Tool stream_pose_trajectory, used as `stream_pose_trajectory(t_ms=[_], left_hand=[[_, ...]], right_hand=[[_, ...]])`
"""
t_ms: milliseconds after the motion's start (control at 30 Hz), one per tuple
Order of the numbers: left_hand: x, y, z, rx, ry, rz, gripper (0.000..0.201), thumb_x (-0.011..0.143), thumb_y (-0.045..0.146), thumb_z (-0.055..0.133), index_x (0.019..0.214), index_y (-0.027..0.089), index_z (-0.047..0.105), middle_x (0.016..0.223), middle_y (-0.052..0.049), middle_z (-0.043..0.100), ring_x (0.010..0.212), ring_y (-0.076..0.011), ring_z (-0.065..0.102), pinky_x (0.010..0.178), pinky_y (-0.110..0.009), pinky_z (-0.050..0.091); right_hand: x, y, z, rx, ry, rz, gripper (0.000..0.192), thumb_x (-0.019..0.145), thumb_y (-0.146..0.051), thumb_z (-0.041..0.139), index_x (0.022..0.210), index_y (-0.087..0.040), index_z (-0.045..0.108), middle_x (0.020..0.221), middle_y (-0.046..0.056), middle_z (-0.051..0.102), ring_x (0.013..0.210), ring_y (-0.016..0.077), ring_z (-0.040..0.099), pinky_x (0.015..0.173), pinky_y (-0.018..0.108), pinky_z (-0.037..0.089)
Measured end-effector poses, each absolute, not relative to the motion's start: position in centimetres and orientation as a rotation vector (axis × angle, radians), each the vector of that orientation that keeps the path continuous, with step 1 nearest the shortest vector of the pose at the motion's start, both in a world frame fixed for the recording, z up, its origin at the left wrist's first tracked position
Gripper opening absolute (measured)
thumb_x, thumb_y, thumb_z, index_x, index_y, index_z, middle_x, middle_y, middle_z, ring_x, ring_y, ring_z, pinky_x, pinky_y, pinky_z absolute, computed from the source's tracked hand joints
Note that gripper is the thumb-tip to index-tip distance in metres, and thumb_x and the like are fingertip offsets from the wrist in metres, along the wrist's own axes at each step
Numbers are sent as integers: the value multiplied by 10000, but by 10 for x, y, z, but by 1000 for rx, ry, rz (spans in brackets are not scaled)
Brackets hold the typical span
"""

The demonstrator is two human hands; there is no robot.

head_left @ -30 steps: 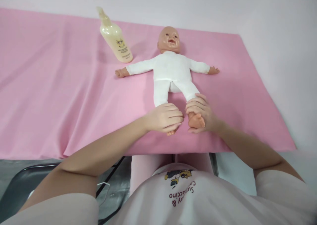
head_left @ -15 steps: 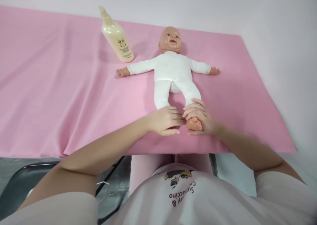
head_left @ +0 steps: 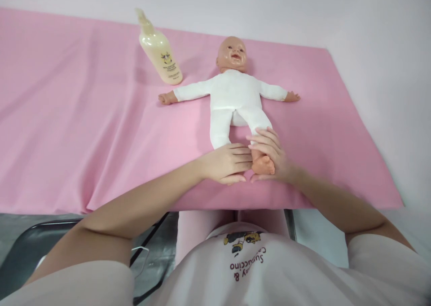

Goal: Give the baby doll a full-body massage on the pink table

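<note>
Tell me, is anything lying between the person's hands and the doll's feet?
Nothing visible does. The left hand covers one foot of the doll, and the right hand wraps the other foot. The bottle stands far off, by the doll's arm on the pink cloth.

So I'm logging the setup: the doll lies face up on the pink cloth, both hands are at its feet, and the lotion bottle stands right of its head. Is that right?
Not quite: the lotion bottle stands to the left of the doll's head, as the head view shows. The rest holds: the doll lies face up on the pink cloth, with the left hand and right hand at its feet.
</note>
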State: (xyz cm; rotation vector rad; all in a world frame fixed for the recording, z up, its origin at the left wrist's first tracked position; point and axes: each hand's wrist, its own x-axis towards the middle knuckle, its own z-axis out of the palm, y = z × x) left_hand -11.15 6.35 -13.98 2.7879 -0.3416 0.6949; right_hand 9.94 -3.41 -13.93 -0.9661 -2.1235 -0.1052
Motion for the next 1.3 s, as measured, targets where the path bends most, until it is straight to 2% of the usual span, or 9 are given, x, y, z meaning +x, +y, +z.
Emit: stream_pose_trajectory(t_ms=[67, 167, 433, 533, 733, 867, 967, 1167, 1300], left_hand=[[-113, 65, -139, 2814, -333, 728, 537, 1071, 480, 273, 1023, 193, 725, 1070, -140, 757, 1063, -262, 668, 992, -434, 515], [-115, 67, -138, 2851, -317, 781, 531, 1077, 446, 252, 992, 184, 707, 1003, -133, 749, 979, -252, 660, 900, -409, 518], [-114, 65, -134, 2899, -268, 764, 450, 1071, 383, 317, 854, 210, 670, 866, -87, 718, 864, -226, 630, 832, -382, 492], [-113, 65, -135, 2895, -266, 785, 428, 1071, 369, 337, 839, 211, 661, 848, -80, 717, 823, -215, 628, 803, -370, 487], [-114, 66, -139, 2901, -243, 795, 409, 1076, 361, 351, 880, 199, 673, 813, -69, 729, 778, -200, 641, 774, -353, 490], [-114, 66, -139, 2916, -200, 705, 425, 1083, 377, 322, 974, 196, 691, 843, -74, 748, 752, -191, 643, 744, -347, 485], [-114, 66, -138, 2916, -240, 756, 428, 1084, 360, 306, 1003, 191, 691, 833, -74, 746, 730, -192, 633, 737, -349, 486], [-114, 65, -136, 2885, -301, 804, 440, 1083, 349, 289, 1030, 187, 695, 888, -83, 760, 767, -204, 647, 758, -357, 506], [-114, 65, -137, 2870, -283, 730, 468, 1085, 369, 272, 1006, 195, 699, 901, -88, 765, 778, -201, 658, 779, -363, 515]], right_hand=[[99, -32, -148, -1074, -2050, -128, 466, 996, -480, 580, 1382, -226, 517, 1428, 127, 617, 1463, 340, 484, 1245, 611, 383], [98, -30, -158, -1172, -1987, -144, 434, 992, -370, 550, 1397, -224, 496, 1474, 127, 577, 1490, 346, 443, 1241, 595, 393], [96, -30, -158, -1176, -1988, -155, 349, 961, -325, 556, 1303, -258, 573, 1460, 87, 593, 1446, 348, 492, 1217, 614, 405], [96, -33, -153, -1121, -2054, -173, 295, 951, -350, 608, 1233, -266, 606, 1432, 85, 621, 1410, 341, 526, 1218, 588, 405], [97, -34, -145, -962, -2135, -228, 220, 921, -382, 693, 1095, -276, 610, 1169, 48, 735, 1195, 275, 658, 1237, 558, 372], [98, -32, -144, -948, -2093, -243, 310, 886, -587, 687, 1007, -314, 603, 1045, 26, 727, 1098, 280, 681, 1228, 568, 381], [100, -32, -143, -991, -2133, -210, 355, 879, -651, 654, 971, -311, 611, 1017, 29, 717, 1089, 281, 673, 1239, 568, 366], [102, -32, -143, -939, -2186, -169, 408, 873, -697, 589, 964, -300, 616, 1023, 21, 711, 1080, 279, 673, 1232, 571, 364], [100, -33, -141, -871, -2135, -114, 304, 868, -591, 637, 984, -314, 595, 953, -15, 716, 1024, 257, 683, 1246, 551, 342]])
